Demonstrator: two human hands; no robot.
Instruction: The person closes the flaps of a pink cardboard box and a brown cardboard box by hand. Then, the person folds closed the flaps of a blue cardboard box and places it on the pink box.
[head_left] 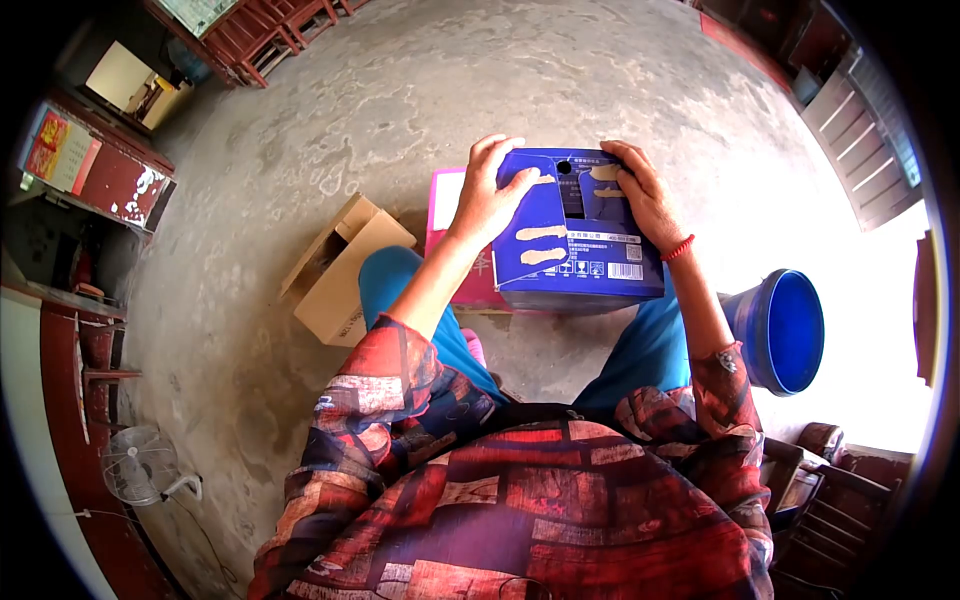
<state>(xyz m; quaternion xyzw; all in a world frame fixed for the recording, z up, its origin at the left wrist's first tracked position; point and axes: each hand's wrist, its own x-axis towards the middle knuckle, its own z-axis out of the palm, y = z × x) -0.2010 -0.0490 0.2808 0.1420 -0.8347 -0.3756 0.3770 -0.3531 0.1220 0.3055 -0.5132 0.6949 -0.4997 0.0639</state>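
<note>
A blue cardboard box with white print and a barcode sits between my knees, on top of a pink box. Torn tan strips mark its two top flaps, and a dark gap shows between them. My left hand grips the far left edge, its thumb pressed on the left flap. At the far right corner my right hand curls around the edge, thumb by the smaller right flap. The fingertips beyond the box edges are partly hidden.
An open brown carton lies on the concrete floor to the left. To the right stands a blue bucket. A fan is at lower left, and a wooden chair at lower right. Wooden furniture lines the far left.
</note>
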